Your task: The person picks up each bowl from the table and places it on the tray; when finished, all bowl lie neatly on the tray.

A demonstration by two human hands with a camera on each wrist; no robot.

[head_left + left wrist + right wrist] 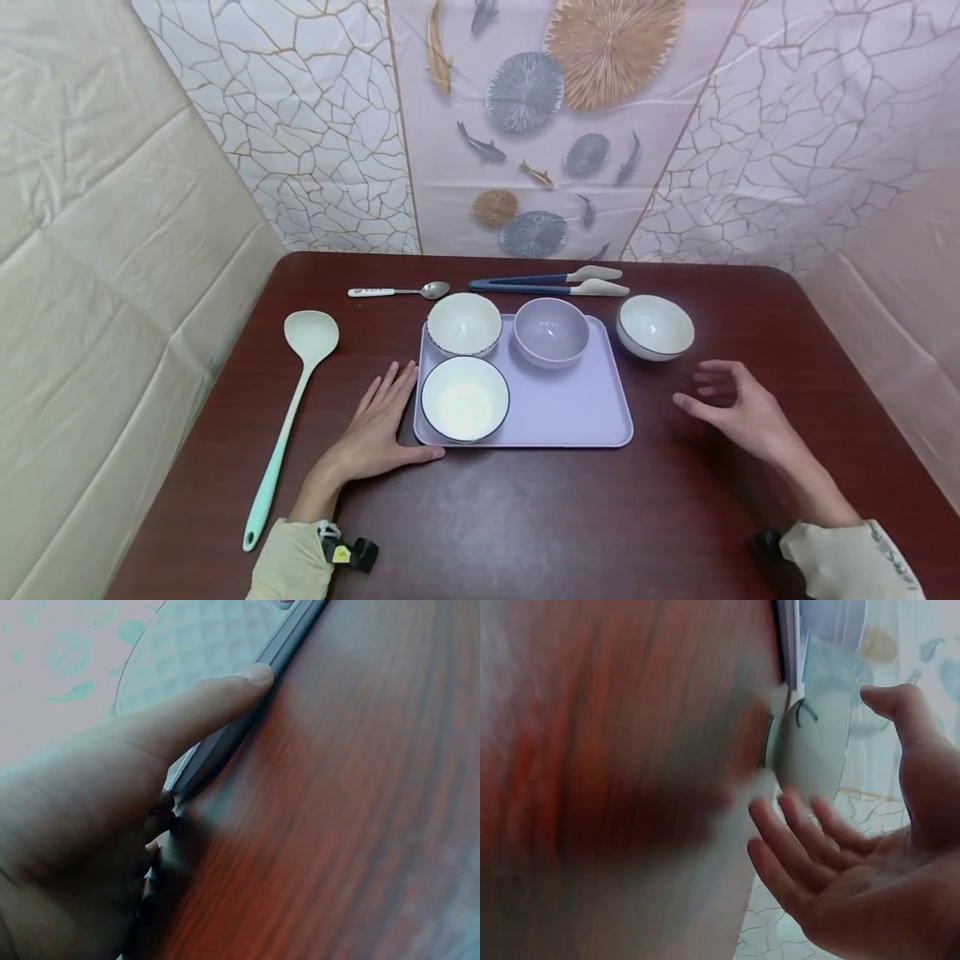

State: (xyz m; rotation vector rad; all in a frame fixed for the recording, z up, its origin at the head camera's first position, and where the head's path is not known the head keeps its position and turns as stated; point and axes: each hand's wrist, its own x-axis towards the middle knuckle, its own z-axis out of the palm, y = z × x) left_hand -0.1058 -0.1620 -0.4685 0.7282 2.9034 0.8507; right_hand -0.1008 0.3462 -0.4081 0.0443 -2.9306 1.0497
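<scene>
A lilac tray [570, 412] lies on the table with three bowls on it: a white scalloped-rim bowl [464, 323] at back left, a purple bowl [551, 332] at back right, and a dark-rimmed white bowl [465, 399] at front left. My left hand [378, 429] rests at the tray's left front corner, its thumb [217, 701] touching the front edge and its other fingers stretched along the left side. Right of the tray stands another white bowl [656, 327]. Near it my right hand [742, 408] hovers, fingers loosely bent and apart, holding nothing.
A ladle [295, 408] with a mint handle lies at the left of the table. Behind the tray are a small spoon [420, 290] and blue tongs [540, 284] with pale tips. Patterned cloth [517, 167] hangs along the back edge.
</scene>
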